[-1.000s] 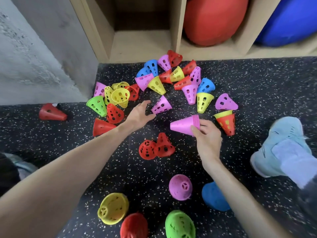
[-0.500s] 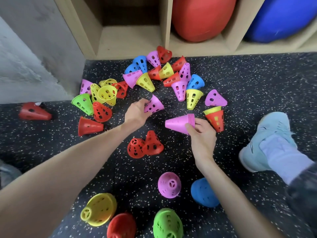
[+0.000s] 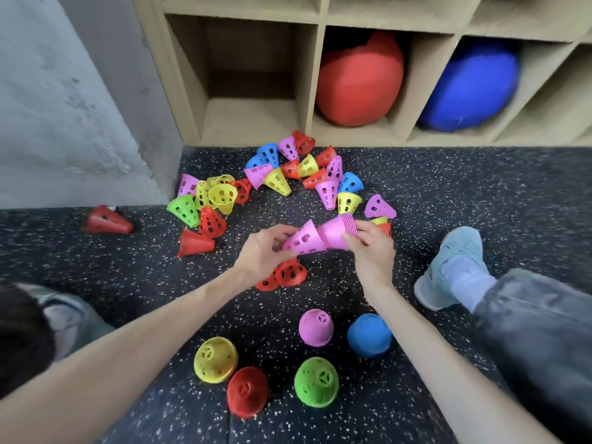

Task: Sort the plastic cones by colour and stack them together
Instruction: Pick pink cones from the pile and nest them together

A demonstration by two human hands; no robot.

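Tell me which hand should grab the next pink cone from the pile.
Left, probably. The left hand holds only one pink cone, nearly nested; the right hand grips the pink stack.

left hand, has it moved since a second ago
Yes. The left hand was reaching toward the loose cones beyond the two red cones; it has pulled back over them, holding a single pink cone against the pink stack in the right hand.
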